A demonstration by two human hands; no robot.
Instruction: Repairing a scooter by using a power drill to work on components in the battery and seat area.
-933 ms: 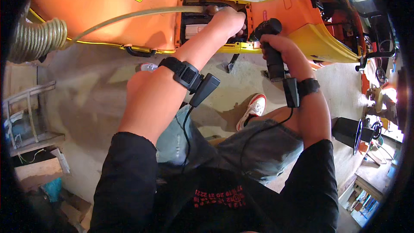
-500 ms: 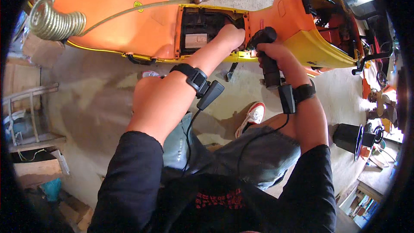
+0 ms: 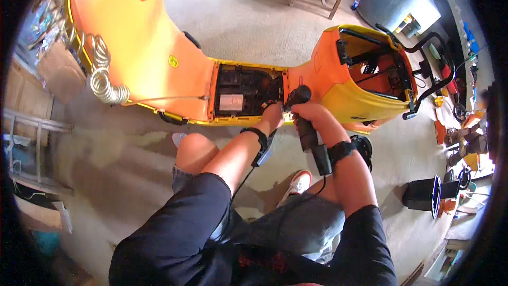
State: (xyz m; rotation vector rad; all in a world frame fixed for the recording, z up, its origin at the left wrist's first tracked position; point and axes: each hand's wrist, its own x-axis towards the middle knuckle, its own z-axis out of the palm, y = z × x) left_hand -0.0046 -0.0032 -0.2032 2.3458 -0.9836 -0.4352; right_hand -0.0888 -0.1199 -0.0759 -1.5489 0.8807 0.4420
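The long glossy orange scooter body with yellow plastic edging [image 3: 185,85] stretches to both sides of its rectangular black-lined compartment [image 3: 214,90], which lies uncovered. A pale rectangular piece [image 3: 230,102] sits in the compartment's near left part. The black pistol-shaped power driver [image 3: 307,135] is just beside the compartment's near right corner, its grip pointing away from the near edge.

The compartment [image 3: 286,81] is open from above; the left hand [image 3: 273,114] and drill [image 3: 307,135] crowd its near right corner.
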